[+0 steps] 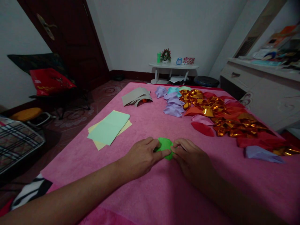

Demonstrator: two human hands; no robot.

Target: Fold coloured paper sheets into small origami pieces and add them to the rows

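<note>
A small folded piece of green paper lies on the pink cloth in front of me. My left hand pinches its left side, thumb and fingers closed on the paper. My right hand presses and pinches its right edge, fingers curled together. Both hands rest on the cloth and cover part of the green piece.
A stack of pale green and yellow paper sheets lies to the left. Grey folded paper sits farther back. Purple folded shapes, gold and red foil pieces fill the right side. A white side table stands by the wall.
</note>
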